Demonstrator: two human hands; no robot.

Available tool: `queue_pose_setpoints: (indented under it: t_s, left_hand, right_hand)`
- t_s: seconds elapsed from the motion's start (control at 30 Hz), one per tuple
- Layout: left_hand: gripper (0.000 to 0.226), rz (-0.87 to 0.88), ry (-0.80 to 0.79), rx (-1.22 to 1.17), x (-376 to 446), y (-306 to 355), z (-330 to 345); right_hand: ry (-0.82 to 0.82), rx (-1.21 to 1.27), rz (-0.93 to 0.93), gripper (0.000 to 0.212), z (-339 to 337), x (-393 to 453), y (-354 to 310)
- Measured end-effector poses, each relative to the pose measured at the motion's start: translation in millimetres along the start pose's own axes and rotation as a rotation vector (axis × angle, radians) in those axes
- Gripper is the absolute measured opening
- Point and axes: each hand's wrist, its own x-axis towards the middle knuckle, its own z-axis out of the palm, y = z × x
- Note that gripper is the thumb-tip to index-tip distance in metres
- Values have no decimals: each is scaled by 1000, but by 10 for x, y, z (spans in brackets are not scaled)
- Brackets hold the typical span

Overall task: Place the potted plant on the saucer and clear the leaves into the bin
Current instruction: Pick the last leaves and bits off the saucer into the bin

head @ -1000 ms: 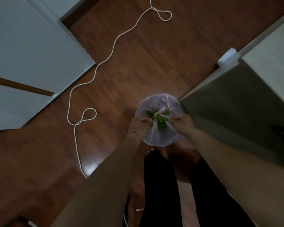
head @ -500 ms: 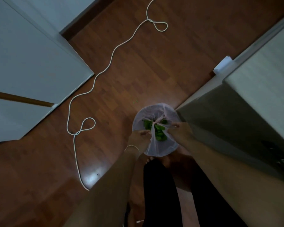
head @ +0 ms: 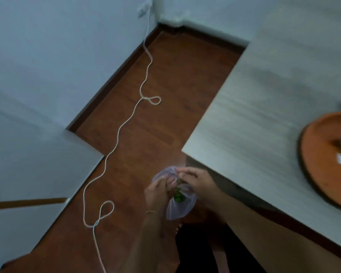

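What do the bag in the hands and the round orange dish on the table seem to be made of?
The bag looks like thin translucent plastic film: green leaves show through it and it gathers into fine creases. The orange dish looks like matte terracotta or coloured plastic; the blur leaves that open.

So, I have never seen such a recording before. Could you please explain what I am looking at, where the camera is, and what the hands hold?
There is no machine here. A person wears one camera on the head, looking down at their own arms. The left hand and right hand both grip a thin plastic bag holding green leaves, above a wooden floor. A white cord snakes across it. At right, a grey table carries an orange saucer.
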Motion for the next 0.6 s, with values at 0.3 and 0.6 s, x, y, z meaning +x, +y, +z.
queue_pose_setpoints:
  t_s: [0.3, 0.6]
  left_hand:
    - [21, 339, -129, 156, -957, 444, 1253]
    - [9, 588, -537, 722, -1395, 266, 2811]
  right_hand:
    - [241, 413, -32, 18, -1573, -1373, -219]
    - [572, 297, -48, 12, -3228, -1806, 197]
